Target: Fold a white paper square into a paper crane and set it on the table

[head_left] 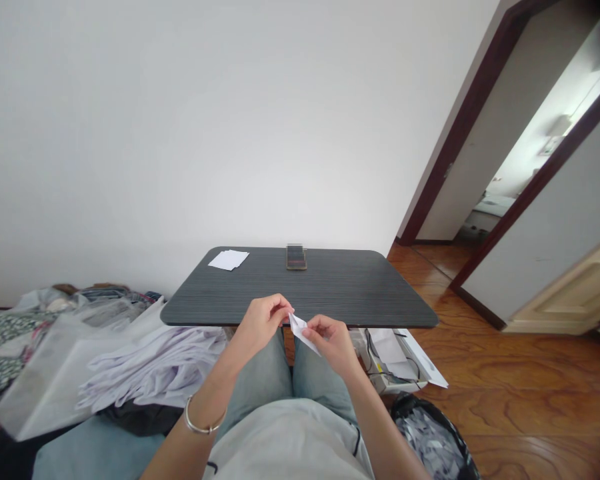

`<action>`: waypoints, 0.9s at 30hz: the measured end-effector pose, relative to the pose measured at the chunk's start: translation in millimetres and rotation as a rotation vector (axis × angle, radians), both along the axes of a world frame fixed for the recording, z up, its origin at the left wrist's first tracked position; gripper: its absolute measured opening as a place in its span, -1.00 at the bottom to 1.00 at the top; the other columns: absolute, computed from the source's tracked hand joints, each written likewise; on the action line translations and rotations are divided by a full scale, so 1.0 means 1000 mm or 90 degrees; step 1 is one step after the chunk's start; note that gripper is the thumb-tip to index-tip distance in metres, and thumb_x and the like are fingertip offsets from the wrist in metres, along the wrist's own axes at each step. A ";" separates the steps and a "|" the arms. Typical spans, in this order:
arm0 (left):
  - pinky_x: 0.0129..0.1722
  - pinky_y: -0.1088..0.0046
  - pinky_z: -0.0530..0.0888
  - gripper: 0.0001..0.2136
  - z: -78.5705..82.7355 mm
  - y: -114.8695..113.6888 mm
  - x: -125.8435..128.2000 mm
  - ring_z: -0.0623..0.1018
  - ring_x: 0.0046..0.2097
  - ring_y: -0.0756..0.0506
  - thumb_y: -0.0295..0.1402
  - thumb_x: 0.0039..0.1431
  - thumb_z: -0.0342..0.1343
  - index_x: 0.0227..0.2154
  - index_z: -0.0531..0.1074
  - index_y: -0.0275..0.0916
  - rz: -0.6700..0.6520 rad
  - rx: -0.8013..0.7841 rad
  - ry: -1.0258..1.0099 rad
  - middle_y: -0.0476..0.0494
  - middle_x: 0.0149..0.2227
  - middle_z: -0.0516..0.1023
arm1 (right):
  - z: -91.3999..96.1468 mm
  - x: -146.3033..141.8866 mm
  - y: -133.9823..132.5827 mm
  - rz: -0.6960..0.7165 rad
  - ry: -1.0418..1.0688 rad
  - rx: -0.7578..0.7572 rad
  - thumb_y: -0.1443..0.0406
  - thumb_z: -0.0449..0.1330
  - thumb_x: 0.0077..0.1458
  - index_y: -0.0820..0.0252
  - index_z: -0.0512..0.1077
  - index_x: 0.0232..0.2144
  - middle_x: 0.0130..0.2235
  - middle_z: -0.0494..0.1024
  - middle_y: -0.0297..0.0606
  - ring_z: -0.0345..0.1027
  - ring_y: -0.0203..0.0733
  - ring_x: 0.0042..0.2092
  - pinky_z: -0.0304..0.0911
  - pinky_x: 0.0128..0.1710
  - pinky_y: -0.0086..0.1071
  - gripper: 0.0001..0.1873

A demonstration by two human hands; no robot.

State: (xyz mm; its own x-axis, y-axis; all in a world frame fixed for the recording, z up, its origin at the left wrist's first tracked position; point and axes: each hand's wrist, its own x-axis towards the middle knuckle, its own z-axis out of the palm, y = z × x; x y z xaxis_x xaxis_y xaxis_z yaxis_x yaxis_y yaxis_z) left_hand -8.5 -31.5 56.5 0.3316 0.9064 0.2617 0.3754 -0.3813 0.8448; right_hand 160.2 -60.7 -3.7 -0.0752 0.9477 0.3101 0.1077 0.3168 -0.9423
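"What's being held?"

"The left hand [263, 321] and right hand [330, 339] both pinch a folded white paper [298, 326], by the near edge of the desk [350, 287]."

"And on top?"

"White sheets [229, 259] (a small, uneven stack) toward the far left corner, a phone [296, 260] at the back middle."

"Lower right?"

"A black bag [405, 403] of pale scraps [430, 440]."

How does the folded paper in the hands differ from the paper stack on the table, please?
The folded paper looks narrow and creased, while the paper stack is broader and lies flat. The folded paper is held by the left hand and right hand, whereas the paper stack rests on the table, untouched. Both are white.
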 end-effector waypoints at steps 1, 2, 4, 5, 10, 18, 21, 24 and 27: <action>-0.49 0.53 0.32 -0.87 -0.001 0.000 0.001 0.40 -0.52 0.01 -0.39 0.06 0.03 -0.53 0.41 -0.29 0.000 -0.008 -0.013 0.00 -0.58 0.43 | -0.001 0.000 0.001 0.007 0.018 -0.013 0.14 0.21 -0.04 0.23 0.39 -0.57 -0.60 0.37 -0.37 0.16 -0.35 -0.55 0.07 -0.58 -0.50 -0.73; -0.46 0.52 0.35 -0.86 -0.001 0.000 0.001 0.43 -0.48 0.00 -0.37 0.07 0.03 -0.52 0.40 -0.30 -0.006 -0.018 -0.033 -0.02 -0.56 0.44 | -0.001 -0.001 0.001 0.013 0.035 -0.025 0.14 0.22 -0.05 0.24 0.38 -0.57 -0.61 0.35 -0.38 0.14 -0.36 -0.57 0.05 -0.59 -0.50 -0.73; -0.38 0.49 0.40 -0.83 -0.003 0.001 0.002 0.47 -0.40 -0.02 -0.32 0.11 0.01 -0.45 0.40 -0.31 -0.027 -0.039 -0.089 -0.08 -0.47 0.48 | -0.001 -0.001 0.002 0.015 0.069 -0.041 0.13 0.23 -0.06 0.24 0.37 -0.58 -0.63 0.32 -0.41 0.09 -0.39 -0.59 0.01 -0.61 -0.51 -0.71; -0.35 0.47 0.41 -0.81 -0.004 0.000 0.003 0.48 -0.36 -0.03 -0.29 0.13 -0.01 -0.38 0.40 -0.31 -0.044 -0.055 -0.119 -0.10 -0.43 0.49 | -0.001 -0.001 0.002 0.012 0.083 -0.047 0.12 0.23 -0.07 0.24 0.36 -0.58 -0.64 0.30 -0.42 0.07 -0.40 -0.60 0.00 -0.62 -0.51 -0.71; -0.39 0.50 0.42 -0.71 -0.016 0.000 0.011 0.49 -0.38 -0.01 -0.31 0.02 0.15 -0.20 0.33 -0.30 -0.114 -0.148 -0.209 -0.06 -0.41 0.48 | 0.000 -0.002 0.002 -0.009 0.109 -0.067 0.08 0.24 -0.09 0.24 0.37 -0.57 -0.66 0.29 -0.43 0.06 -0.40 -0.62 0.01 -0.65 -0.51 -0.68; -0.46 0.53 0.40 -0.76 -0.021 0.001 0.019 0.46 -0.48 0.03 -0.34 -0.04 0.18 -0.31 0.35 -0.32 -0.065 -0.161 -0.263 -0.01 -0.51 0.45 | 0.002 -0.002 0.001 0.009 0.141 -0.036 0.08 0.18 -0.01 0.23 0.38 -0.52 -0.63 0.33 -0.41 0.13 -0.39 -0.60 0.08 -0.62 -0.51 -0.69; -0.48 0.54 0.39 -0.76 -0.019 0.000 0.019 0.46 -0.48 0.03 -0.33 -0.04 0.18 -0.31 0.35 -0.32 -0.063 -0.166 -0.256 0.00 -0.51 0.44 | 0.004 -0.002 0.001 0.023 0.142 -0.043 0.06 0.17 -0.02 0.21 0.37 -0.52 -0.63 0.34 -0.41 0.13 -0.39 -0.62 0.08 -0.64 -0.52 -0.68; -0.46 0.53 0.40 -0.75 -0.020 -0.001 0.020 0.47 -0.46 0.02 -0.32 -0.03 0.17 -0.28 0.36 -0.31 -0.078 -0.171 -0.256 -0.01 -0.49 0.45 | 0.004 -0.003 0.000 0.032 0.115 -0.051 0.05 0.18 -0.03 0.22 0.35 -0.57 -0.65 0.32 -0.42 0.10 -0.40 -0.64 0.07 -0.65 -0.52 -0.66; -0.43 0.52 0.41 -0.70 -0.022 -0.002 0.021 0.47 -0.43 0.02 -0.33 -0.05 0.19 -0.23 0.35 -0.31 -0.107 -0.180 -0.260 -0.03 -0.44 0.46 | 0.003 -0.003 -0.001 0.003 0.098 -0.039 0.04 0.17 -0.01 0.22 0.34 -0.59 -0.66 0.29 -0.43 0.09 -0.40 -0.64 0.04 -0.66 -0.51 -0.64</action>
